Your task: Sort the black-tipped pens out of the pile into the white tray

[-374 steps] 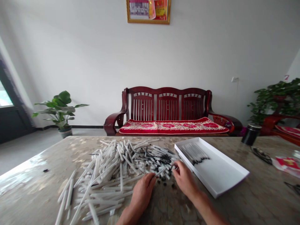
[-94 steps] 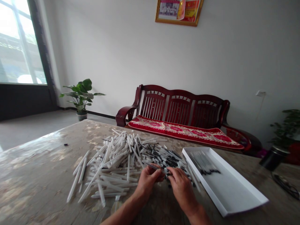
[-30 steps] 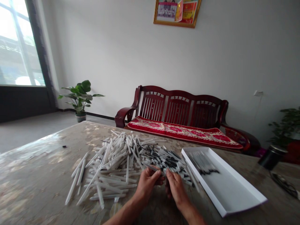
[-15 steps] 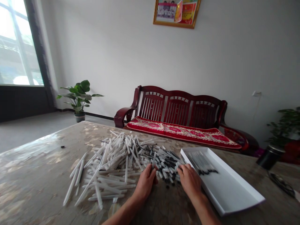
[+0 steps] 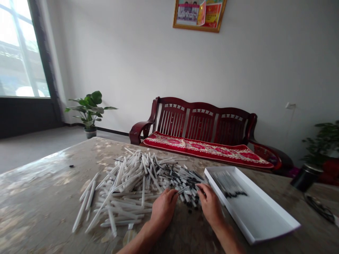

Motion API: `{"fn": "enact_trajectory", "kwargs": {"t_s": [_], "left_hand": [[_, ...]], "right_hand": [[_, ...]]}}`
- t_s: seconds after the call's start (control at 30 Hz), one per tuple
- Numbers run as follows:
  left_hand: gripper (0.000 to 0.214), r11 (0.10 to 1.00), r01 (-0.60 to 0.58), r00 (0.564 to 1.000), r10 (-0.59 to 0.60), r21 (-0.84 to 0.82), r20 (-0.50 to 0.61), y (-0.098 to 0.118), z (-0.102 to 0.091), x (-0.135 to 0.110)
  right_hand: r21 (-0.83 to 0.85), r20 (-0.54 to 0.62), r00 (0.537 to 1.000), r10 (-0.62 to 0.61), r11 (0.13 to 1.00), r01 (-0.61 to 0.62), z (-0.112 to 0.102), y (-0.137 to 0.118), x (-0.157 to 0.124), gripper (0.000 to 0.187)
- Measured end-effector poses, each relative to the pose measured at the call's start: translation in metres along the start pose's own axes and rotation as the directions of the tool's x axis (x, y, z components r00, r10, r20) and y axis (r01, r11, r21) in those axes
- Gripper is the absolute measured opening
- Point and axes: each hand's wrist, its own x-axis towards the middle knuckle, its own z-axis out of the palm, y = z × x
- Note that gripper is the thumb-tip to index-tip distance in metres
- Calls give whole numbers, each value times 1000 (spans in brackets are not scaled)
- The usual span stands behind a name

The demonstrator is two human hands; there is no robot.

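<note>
A steady pinch seemed best for the slim tube my closed left hand held; my right hand half-curled, hold unclear.

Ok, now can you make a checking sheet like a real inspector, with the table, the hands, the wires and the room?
Surface: patterned tabletop, shiny toward its left edge.
Job's things: heap of pale tubes; white tray holding a row of dark-tipped sticks at its far end.
Clutter: small black piece alone on the left; black canister at far right.
Grippers: left hand pinches a slim stick; right hand near the tray, grip unclear.
Cables: dark cable near the canister.
Surroundings: red wooden bench, potted plant, framed picture.
</note>
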Motion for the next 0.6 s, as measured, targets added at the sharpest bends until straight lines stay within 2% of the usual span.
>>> {"fn": "enact_trajectory", "kwargs": {"t_s": [0.1,0.27,0.6], "left_hand": [[31,1000,-17,1000,17,-8,-19,-2,1,0],[29,999,-47,998,46,-23,-38,-3,3,-1],[26,996,-92,994,90,-21,-57,-3,2,-1]], "right_hand": [[48,3,999,-53,997,53,-1,-10,0,20],[25,28,996,-80,997,79,-3,-20,-1,22],[-32,33,995,-97,995,98,-4,-15,-2,24]]}}
